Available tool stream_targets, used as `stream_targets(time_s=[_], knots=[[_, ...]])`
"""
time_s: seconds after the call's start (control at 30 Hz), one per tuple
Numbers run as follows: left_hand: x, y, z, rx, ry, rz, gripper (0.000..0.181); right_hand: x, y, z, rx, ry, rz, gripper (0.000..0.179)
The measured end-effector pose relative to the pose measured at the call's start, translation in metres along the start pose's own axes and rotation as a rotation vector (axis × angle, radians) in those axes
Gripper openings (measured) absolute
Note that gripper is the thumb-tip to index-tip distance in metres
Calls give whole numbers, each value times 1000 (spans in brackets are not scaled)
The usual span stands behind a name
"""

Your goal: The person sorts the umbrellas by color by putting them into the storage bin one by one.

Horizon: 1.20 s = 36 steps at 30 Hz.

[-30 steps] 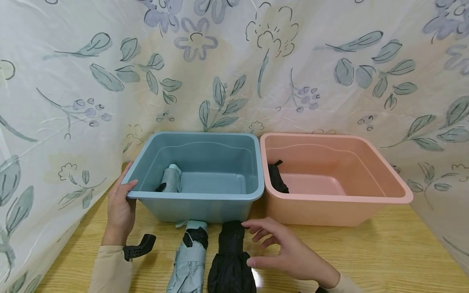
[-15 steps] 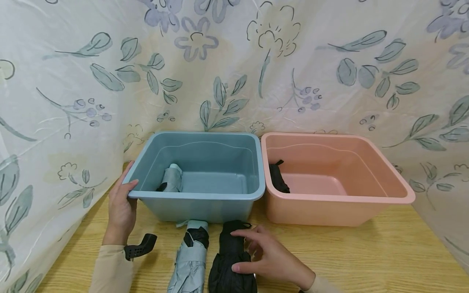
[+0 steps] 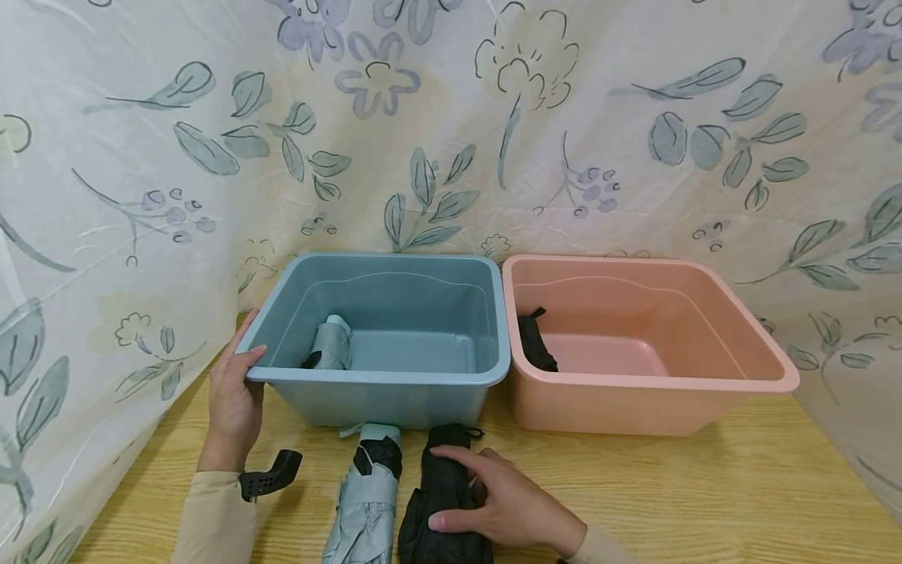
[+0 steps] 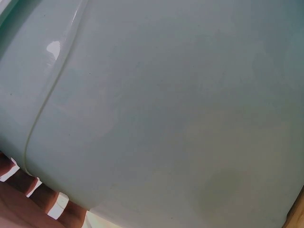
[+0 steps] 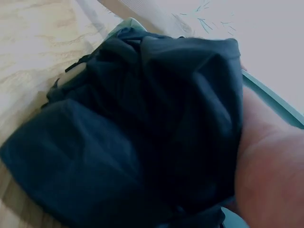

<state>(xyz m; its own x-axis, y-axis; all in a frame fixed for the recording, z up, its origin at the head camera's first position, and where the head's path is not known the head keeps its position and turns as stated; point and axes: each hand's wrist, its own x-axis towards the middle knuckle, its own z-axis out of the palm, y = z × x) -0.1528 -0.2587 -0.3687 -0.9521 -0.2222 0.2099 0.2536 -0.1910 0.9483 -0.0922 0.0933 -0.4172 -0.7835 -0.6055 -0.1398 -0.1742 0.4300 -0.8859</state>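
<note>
My left hand (image 3: pixel 236 399) grips the near left corner of the blue plastic bin (image 3: pixel 377 377), its thumb over the rim. In the left wrist view the bin's wall (image 4: pixel 166 118) fills the picture, with fingers (image 4: pixel 45 197) at the lower left. My right hand (image 3: pixel 514 501) holds a folded black umbrella (image 3: pixel 444 478) lying in front of the bin, thumb and index finger across its top. Seen from the right wrist, loose dark cloth (image 5: pixel 118 142) hides most of the grip. Beside it lies a folded grey-blue umbrella (image 3: pixel 362 509), untouched.
A pink bin (image 3: pixel 655 382) stands right of the blue one, with a small black cloth bundle (image 3: pixel 534 345) inside. The blue bin contains a small grey-blue cloth bundle (image 3: pixel 331 345). Flowered sheeting (image 3: pixel 451 117) hangs behind and at both sides of the wooden table (image 3: pixel 747 486).
My right hand has moved left from beside the black umbrella, over it, and taken hold of it. The left hand stays on the blue bin's corner.
</note>
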Motion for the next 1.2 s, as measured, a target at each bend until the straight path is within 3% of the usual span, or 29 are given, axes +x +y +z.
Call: stream_targets(time_s=[0.4, 1.2], knots=[[0, 0, -1, 19, 8, -16, 53, 6, -2, 8, 2, 16, 20, 74], [2, -1, 0, 5, 9, -10, 54, 1, -3, 20, 93, 78, -54, 74]])
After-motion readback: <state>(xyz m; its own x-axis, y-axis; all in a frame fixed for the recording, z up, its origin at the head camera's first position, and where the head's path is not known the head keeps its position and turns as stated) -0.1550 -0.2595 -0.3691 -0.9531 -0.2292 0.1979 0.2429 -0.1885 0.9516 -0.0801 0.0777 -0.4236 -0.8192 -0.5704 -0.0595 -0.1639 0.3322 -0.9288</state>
